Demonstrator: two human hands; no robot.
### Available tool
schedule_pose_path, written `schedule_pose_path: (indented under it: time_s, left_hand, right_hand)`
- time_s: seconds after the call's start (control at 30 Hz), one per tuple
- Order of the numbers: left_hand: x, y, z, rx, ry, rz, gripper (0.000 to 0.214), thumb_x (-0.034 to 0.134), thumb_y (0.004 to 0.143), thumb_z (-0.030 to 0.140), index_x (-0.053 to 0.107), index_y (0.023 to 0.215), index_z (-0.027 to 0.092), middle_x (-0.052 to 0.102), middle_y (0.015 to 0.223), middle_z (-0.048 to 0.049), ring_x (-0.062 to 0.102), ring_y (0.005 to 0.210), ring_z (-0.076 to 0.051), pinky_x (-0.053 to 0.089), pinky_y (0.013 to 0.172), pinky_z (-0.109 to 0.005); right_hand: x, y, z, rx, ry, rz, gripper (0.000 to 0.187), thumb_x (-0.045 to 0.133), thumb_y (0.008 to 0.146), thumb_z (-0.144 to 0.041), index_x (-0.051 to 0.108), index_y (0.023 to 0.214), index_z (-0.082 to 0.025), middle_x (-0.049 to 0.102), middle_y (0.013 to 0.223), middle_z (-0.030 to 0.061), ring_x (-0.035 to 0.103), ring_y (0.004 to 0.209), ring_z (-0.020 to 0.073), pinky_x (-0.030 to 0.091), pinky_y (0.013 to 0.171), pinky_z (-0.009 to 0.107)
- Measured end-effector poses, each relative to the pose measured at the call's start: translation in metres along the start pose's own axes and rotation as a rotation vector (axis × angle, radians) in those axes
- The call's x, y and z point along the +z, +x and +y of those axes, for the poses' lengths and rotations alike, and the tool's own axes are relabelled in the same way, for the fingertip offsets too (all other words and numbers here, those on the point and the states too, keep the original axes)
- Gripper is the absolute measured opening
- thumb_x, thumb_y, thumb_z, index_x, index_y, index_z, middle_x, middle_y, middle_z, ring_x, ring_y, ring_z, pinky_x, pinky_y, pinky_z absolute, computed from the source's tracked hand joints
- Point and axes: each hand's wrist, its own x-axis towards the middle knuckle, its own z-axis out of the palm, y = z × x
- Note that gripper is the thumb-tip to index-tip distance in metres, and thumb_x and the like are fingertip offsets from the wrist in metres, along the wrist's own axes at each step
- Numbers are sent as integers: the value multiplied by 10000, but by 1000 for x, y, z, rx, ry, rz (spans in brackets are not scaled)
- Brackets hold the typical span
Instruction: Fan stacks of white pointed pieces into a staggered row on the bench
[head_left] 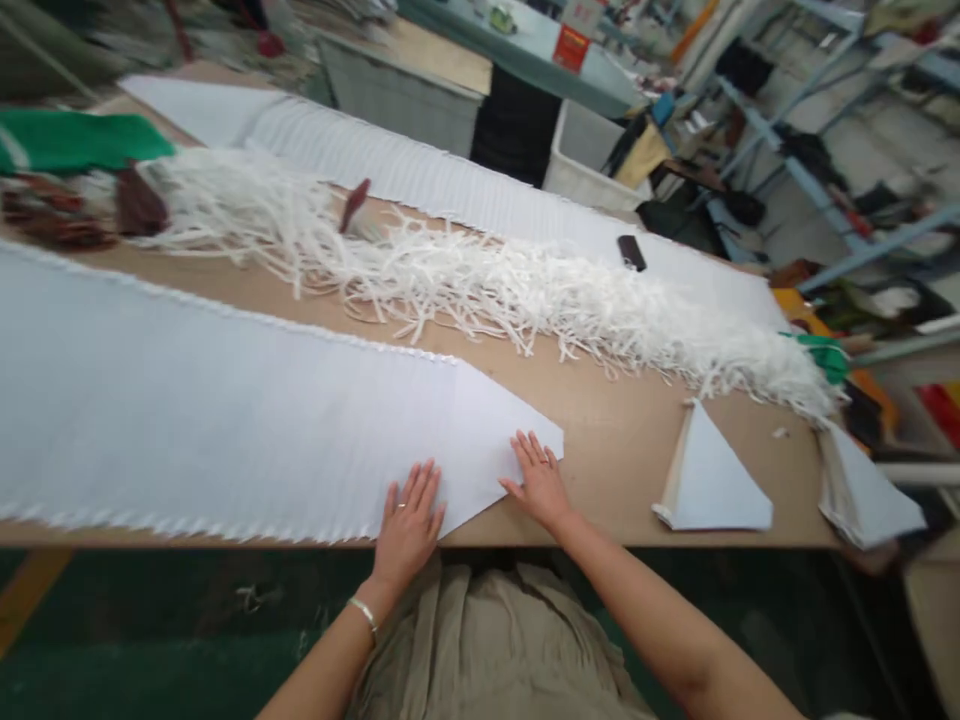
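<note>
The left hand [409, 525] is resting flat on a white pleated sheet [225, 420], with the fingers a little spread and holding nothing. The right hand [538, 482] is lying open in the same way near the sheet's slanted end, and it is also not gripping anything. The sheet is lying along the near side of a tan table [622, 480], and the left frame edge is cutting off its other end. (The fingers are not curling at all, so I see no pinch.) Behind it, a thick band of white shredded strips [457, 290] is stretching across the table, and a second pleated sheet [420, 170] is lying beyond that band. Two folded white triangles [709, 475] [862, 490] are sitting to the right of the hands, well apart from them. A dark object [631, 253] is lying on the far sheet, but it is too small and blurred to name. At the far left, a green cloth [75, 140] is also blurred, and dark red things beside it are hard to make out.
</note>
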Motion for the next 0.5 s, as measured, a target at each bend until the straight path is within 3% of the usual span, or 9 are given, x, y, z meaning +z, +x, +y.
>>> schedule_pose_path:
  time_s: [0.13, 0.23, 0.33, 0.43, 0.5]
  left_hand:
    - [12, 15, 37, 82, -141, -2, 665, 398, 988, 266, 138, 1598, 228, 337, 1602, -118, 262, 1508, -284, 253, 1216, -571]
    - [27, 33, 82, 152, -273, -48, 597, 411, 981, 254, 280, 1560, 190, 386, 1581, -137, 296, 1497, -285, 330, 1191, -549]
    - [52, 59, 137, 141, -438, -121, 507, 420, 976, 291, 440, 1469, 173, 467, 1530, -140, 424, 1433, -264, 404, 1164, -497]
    - [88, 87, 206, 16, -571, -242, 483, 412, 958, 351, 535, 1383, 159, 568, 1441, -137, 531, 1345, -256, 423, 1152, -478]
    - [118, 104, 263, -112, -646, -336, 494, 426, 925, 384, 581, 1334, 155, 620, 1381, -137, 568, 1306, -261, 423, 1149, -462]
  right_hand:
    - [-11, -52, 58, 131, 31, 62, 733, 433, 961, -503, 191, 1585, -203, 260, 1633, 103, 185, 1530, 244, 250, 1204, 499]
    - [-15, -95, 127, 249, 45, 111, 712, 407, 969, -507, 216, 1579, -195, 322, 1609, 120, 250, 1510, 257, 267, 1192, 506]
    - [-23, -132, 228, 372, 37, 204, 694, 379, 972, -516, 272, 1558, -160, 389, 1572, 147, 308, 1483, 282, 297, 1168, 515]
    - [-33, -163, 354, 515, 16, 328, 695, 347, 963, -516, 336, 1522, -104, 430, 1538, 185, 353, 1457, 307, 326, 1152, 506]
    - [-35, -179, 442, 645, 19, 395, 726, 347, 939, -542, 393, 1483, -64, 487, 1480, 229, 426, 1407, 332, 361, 1132, 500]
